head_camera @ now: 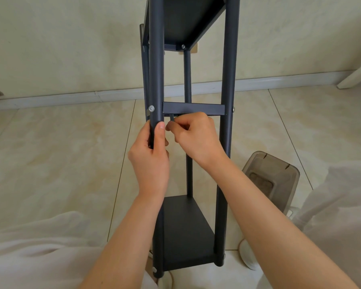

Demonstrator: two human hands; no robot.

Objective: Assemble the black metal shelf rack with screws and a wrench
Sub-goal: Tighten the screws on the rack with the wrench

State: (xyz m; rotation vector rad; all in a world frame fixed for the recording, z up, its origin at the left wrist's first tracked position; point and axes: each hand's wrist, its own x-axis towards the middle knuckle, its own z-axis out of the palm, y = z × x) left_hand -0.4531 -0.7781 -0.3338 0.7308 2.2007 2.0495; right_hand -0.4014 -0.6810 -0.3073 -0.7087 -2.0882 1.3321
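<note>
Rack (227,80) stands upright; left hand (150,161) grips its post (156,80), right hand (198,138)'s fingers (180,124) pinch the wrench (172,118).

A single view comes from a wide-angle camera on the person's head. It faces forward and down, towards the floor (61,153) and the foot of the wall (71,38), with the skirting (71,98) crossing above the middle of the frame. The camera sits close. The rack (227,80) stands just in front, its posts running from near the bottom edge out through the top. Both forearms enter from the bottom edge and meet near the centre (left hand (152,161) around a post, right hand (196,136) pinching the wrench (172,117)). Pale cloth (29,247) on the person's legs fills both lower corners, right under the lens.
</note>
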